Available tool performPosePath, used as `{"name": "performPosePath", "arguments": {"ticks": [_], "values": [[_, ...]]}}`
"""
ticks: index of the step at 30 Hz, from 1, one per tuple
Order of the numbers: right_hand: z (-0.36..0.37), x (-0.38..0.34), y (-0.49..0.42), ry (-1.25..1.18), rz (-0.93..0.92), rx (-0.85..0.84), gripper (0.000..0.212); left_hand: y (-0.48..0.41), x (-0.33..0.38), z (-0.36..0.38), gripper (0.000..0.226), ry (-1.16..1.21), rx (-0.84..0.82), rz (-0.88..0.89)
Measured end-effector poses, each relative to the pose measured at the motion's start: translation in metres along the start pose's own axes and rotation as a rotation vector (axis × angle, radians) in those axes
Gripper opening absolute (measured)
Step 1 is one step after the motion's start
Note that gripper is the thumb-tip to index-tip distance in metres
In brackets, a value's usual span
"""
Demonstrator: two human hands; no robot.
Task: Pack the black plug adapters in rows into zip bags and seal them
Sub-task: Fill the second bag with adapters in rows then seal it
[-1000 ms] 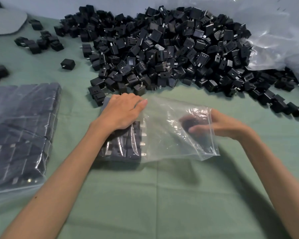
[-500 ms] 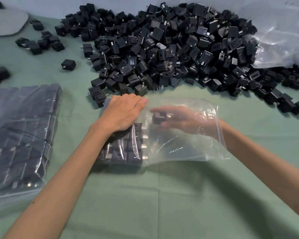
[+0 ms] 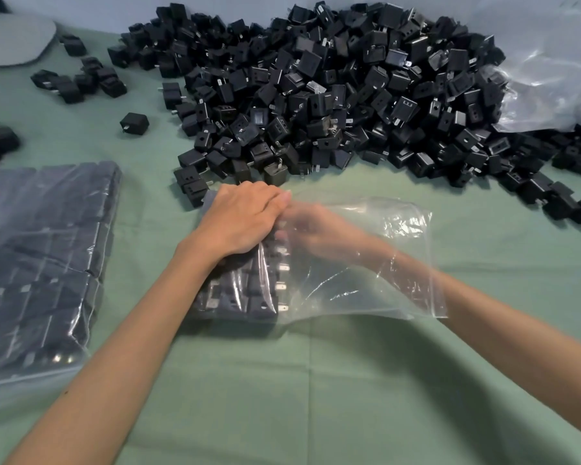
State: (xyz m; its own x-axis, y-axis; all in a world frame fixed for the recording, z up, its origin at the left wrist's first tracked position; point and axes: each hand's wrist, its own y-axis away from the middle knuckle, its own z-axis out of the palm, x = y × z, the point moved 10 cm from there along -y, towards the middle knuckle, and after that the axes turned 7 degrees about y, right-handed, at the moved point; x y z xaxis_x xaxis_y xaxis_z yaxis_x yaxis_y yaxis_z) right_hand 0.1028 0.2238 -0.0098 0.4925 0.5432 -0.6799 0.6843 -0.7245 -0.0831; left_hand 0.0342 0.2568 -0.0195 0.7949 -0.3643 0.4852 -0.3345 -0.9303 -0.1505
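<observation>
A clear zip bag lies on the green cloth, mouth to the right. Rows of black plug adapters fill its left end, prongs pointing right. My left hand lies flat on top of the bag, pressing on those rows. My right hand is inside the bag up to the wrist, seen blurred through the plastic, its fingertips beside my left fingertips at the far end of the rows. Whether it still holds an adapter is hidden. A big pile of loose adapters lies just behind the bag.
A filled bag of adapters lies at the left. One lone adapter and small clusters sit at the back left. Crumpled clear plastic sheeting covers the back right. A grey pad is in the far left corner.
My right hand carried an adapter from the bag's mouth deep into the bag, leftward up to the packed rows. My left hand stayed pressed on the bag.
</observation>
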Motion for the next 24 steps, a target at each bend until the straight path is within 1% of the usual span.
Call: {"name": "performPosePath", "arguments": {"ticks": [2, 3, 5, 6, 9, 10, 11, 12, 13, 14, 15, 16, 18, 19, 20, 21, 22, 23, 24], "values": [[-0.002, 0.02, -0.001, -0.043, 0.122, 0.074, 0.004, 0.0, 0.002, 0.001, 0.056, -0.024, -0.008, 0.002], [-0.003, 0.028, -0.001, -0.085, 0.16, 0.096, 0.005, 0.0, 0.003, 0.002, 0.056, -0.043, -0.016, 0.001], [-0.003, 0.035, 0.001, -0.16, 0.185, 0.082, 0.007, 0.001, 0.002, 0.003, 0.057, -0.073, -0.028, -0.005], [-0.002, 0.036, 0.002, -0.157, 0.185, 0.058, 0.012, 0.001, 0.003, 0.003, 0.057, -0.078, -0.033, -0.006], [-0.002, 0.036, 0.013, -0.03, 0.168, -0.062, 0.033, 0.002, 0.003, 0.005, 0.06, -0.088, -0.057, -0.007], [-0.003, 0.043, 0.022, -0.045, 0.176, -0.115, 0.038, 0.002, 0.002, 0.006, 0.06, -0.101, -0.07, -0.01], [-0.006, 0.051, 0.035, -0.129, 0.229, -0.2, 0.039, 0.002, 0.002, 0.007, 0.06, -0.113, -0.081, -0.014], [-0.013, 0.062, 0.054, -0.206, 0.31, -0.275, 0.034, 0.002, 0.002, 0.008, 0.06, -0.122, -0.088, -0.017], [-0.027, 0.071, 0.072, -0.243, 0.372, -0.314, 0.033, 0.003, 0.002, 0.008, 0.059, -0.126, -0.091, -0.021], [-0.049, 0.083, 0.086, -0.213, 0.394, -0.271, 0.044, 0.003, 0.002, 0.009, 0.058, -0.125, -0.094, -0.024], [-0.074, 0.092, 0.095, -0.134, 0.414, -0.175, 0.054, 0.003, 0.001, 0.009, 0.057, -0.124, -0.096, -0.028], [-0.104, 0.107, 0.103, -0.08, 0.471, -0.027, 0.05, 0.003, 0.001, 0.009, 0.056, -0.124, -0.097, -0.03], [-0.161, 0.138, 0.113, 0.019, 0.611, 0.402, 0.028, 0.003, 0.0, 0.009, 0.055, -0.13, -0.097, -0.032], [-0.183, 0.147, 0.114, 0.127, 0.686, 0.611, 0.021, 0.003, 0.0, 0.009, 0.054, -0.133, -0.097, -0.031], [-0.193, 0.152, 0.111, 0.28, 0.747, 0.716, 0.025, 0.003, 0.0, 0.009, 0.055, -0.136, -0.099, -0.03], [-0.193, 0.156, 0.103, 0.448, 0.811, 0.695, 0.033, 0.003, 0.0, 0.009, 0.056, -0.136, -0.101, -0.03], [-0.187, 0.16, 0.093, 0.599, 0.86, 0.623, 0.04, 0.003, 0.0, 0.009, 0.057, -0.135, -0.102, -0.03], [-0.18, 0.164, 0.084, 0.705, 0.893, 0.553, 0.047, 0.003, 0.0, 0.009, 0.058, -0.134, -0.101, -0.03], [-0.174, 0.168, 0.078, 0.754, 0.911, 0.511, 0.049, 0.004, 0.0, 0.009, 0.058, -0.133, -0.1, -0.029]]}}
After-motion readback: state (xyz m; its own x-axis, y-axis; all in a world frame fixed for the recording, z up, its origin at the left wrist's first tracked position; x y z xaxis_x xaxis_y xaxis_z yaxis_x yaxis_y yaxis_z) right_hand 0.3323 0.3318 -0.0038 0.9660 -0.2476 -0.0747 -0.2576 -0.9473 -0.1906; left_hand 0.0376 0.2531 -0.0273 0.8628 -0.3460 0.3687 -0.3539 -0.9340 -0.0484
